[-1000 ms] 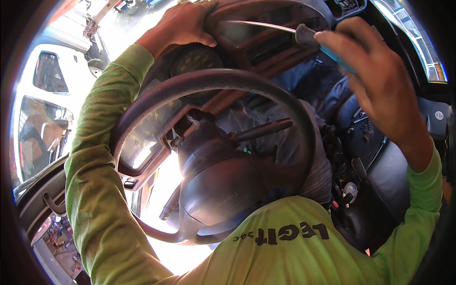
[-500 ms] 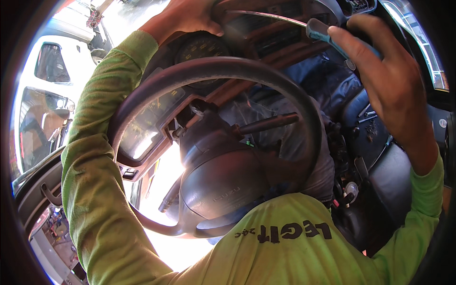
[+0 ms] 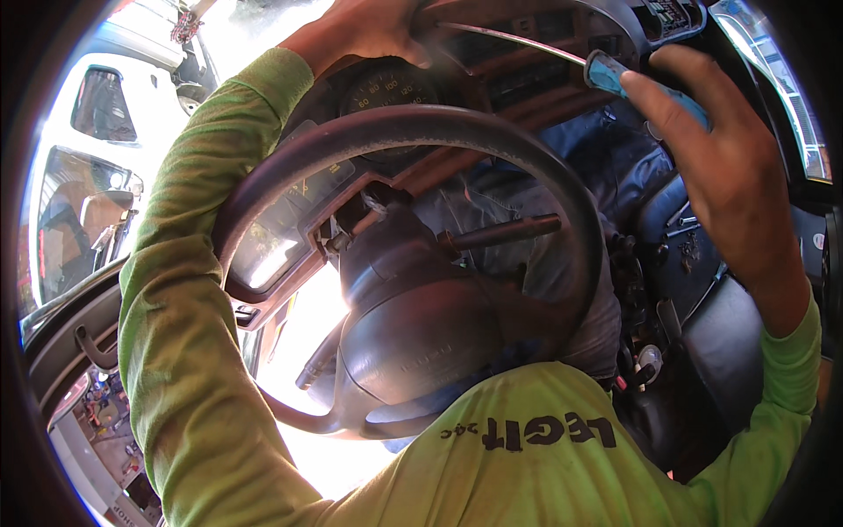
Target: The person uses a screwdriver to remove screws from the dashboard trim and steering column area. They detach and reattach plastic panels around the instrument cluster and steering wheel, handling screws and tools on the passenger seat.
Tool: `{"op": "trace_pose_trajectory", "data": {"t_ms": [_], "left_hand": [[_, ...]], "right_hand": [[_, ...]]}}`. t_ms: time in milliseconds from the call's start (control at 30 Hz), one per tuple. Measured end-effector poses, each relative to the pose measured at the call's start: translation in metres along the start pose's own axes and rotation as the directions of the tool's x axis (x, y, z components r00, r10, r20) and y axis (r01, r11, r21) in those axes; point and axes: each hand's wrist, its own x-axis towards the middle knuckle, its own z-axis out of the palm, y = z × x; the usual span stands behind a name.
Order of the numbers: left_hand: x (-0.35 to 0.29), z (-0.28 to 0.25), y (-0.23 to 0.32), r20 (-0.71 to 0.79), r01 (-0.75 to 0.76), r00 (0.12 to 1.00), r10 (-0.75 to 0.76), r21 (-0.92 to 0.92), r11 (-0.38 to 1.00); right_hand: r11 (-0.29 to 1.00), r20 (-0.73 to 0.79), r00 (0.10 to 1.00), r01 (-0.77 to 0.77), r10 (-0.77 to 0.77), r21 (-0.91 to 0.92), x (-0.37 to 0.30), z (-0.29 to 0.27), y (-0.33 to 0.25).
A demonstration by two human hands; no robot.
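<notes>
My right hand [image 3: 733, 167] grips a long screwdriver [image 3: 619, 75] by its blue handle. The thin metal shaft slants up and left, and its tip reaches the dashboard trim [image 3: 492, 79] beside my left hand. My left hand [image 3: 369, 35] rests over the top of the instrument cluster [image 3: 386, 97], thumb stretched out to the right. Its other fingertips are cut off by the picture's upper edge. Below both hands is the black steering wheel [image 3: 439, 127], with my left forearm lying along its left side.
A stalk [image 3: 509, 233] sticks out right of the steering column. Small metal tools [image 3: 680, 220] and loose fasteners lie on the dark seat [image 3: 729, 307] at right. Beyond the open left side stands a white vehicle [image 3: 97, 114]. A door handle [image 3: 95, 347] shows at lower left.
The view has shifted slightly, so the wheel and dashboard sit a little farther right. My right hand still holds the screwdriver, its tip still at the dashboard. My left hand stays by the cluster.
</notes>
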Motion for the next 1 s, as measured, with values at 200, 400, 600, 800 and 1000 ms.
{"op": "trace_pose_trajectory", "data": {"t_ms": [200, 400, 600, 800, 1000], "left_hand": [[0.001, 0.013, -0.008, -0.077, -0.048, 0.996, 0.045, -0.031, 0.998], [0.004, 0.006, -0.002, -0.049, -0.036, 0.998, 0.036, -0.002, 0.999], [0.002, 0.011, -0.01, -0.055, -0.019, 0.998, 0.019, 0.006, 1.0], [0.008, 0.016, -0.011, -0.097, -0.082, 0.992, 0.083, 0.013, 0.997], [0.002, 0.01, -0.007, -0.042, -0.019, 0.999, 0.02, 0.027, 0.999]], "right_hand": [[0.346, 0.438, 0.741, -0.642, 0.51, 0.684, -0.002, 0.001, -0.012], [0.757, 0.113, 0.93, -0.352, 0.35, 0.551, 0.009, -0.007, -0.005], [0.992, 0.036, 0.999, -0.01, 0.006, 0.123, 0.012, -0.001, -0.015], [-0.056, 0.652, 0.55, -0.741, 0.522, 0.669, 0.016, -0.026, -0.013], [0.982, 0.173, 0.982, 0.098, -0.07, -0.159, 0.025, -0.013, -0.019]]}}
